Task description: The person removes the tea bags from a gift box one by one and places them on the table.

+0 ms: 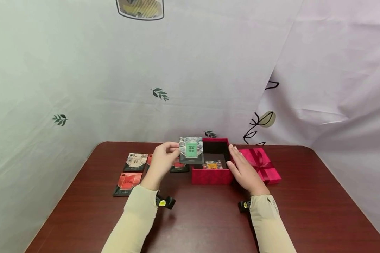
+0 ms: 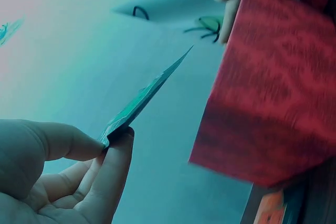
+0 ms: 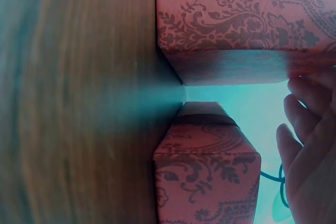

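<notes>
A flat sachet (image 1: 191, 151) with a green label is pinched at its left edge between the thumb and fingers of my left hand (image 1: 163, 161). In the left wrist view the sachet (image 2: 142, 98) shows nearly edge-on, held in the air. It hangs by the left side of a red patterned box (image 1: 212, 176), which stands without its lid. Inside the box lies a colourful packet (image 1: 213, 164) with an orange-yellow label. My right hand (image 1: 245, 170) rests against the box's right side, its fingers extended. The right wrist view shows these fingers (image 3: 310, 103) along the box wall (image 3: 236, 66).
Several sachets lie left of the box, among them a cream one (image 1: 136, 161) and a red one (image 1: 128, 182); others are partly behind my left hand. A red lid (image 1: 262, 165) with a ribbon sits right of the box. A printed cloth (image 1: 190, 70) hangs behind the table (image 1: 202, 218).
</notes>
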{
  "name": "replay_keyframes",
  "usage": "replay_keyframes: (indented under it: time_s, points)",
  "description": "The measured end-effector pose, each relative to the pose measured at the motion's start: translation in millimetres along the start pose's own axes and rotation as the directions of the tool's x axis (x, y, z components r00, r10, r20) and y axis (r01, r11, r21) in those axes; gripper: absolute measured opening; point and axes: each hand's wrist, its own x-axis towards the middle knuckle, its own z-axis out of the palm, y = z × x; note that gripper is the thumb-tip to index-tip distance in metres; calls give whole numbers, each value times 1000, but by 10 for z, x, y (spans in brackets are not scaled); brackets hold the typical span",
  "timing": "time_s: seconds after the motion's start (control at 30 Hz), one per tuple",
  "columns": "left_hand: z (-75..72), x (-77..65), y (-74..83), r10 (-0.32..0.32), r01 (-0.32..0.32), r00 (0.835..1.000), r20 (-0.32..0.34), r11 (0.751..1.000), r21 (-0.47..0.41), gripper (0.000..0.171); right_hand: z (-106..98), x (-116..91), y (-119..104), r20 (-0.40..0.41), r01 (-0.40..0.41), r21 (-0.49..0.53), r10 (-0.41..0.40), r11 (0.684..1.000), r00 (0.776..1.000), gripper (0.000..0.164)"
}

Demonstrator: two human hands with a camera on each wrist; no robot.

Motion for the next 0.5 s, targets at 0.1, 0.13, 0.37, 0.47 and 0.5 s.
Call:
replay_keyframes:
  time_s: [0.1,0.13,0.37,0.47,0.5]
  points:
    - [-122,-3,-32,-16,16,1000,4,1000,-1,26,-14,0,-5,-3,0,1,0,1000,1000,66]
    - [-159,-1,-48,-19,19,1000,9,1000,-1,26,-15,1,-5,-2,-1,1,1,1000,1000,66]
    - [-364,-8,-196,-102,99,993,57,993,57,23,-3,3,-8,-6,-8,10,8,1000,1000,66]
    - [-440,-17,-293,-138,133,988,65,988,85,21,-2,-1,-8,-7,-11,14,11,1000,1000,66]
    - [-464,-21,-329,-148,142,987,67,986,87,21,-2,-2,-6,-5,-13,14,13,1000,1000,66]
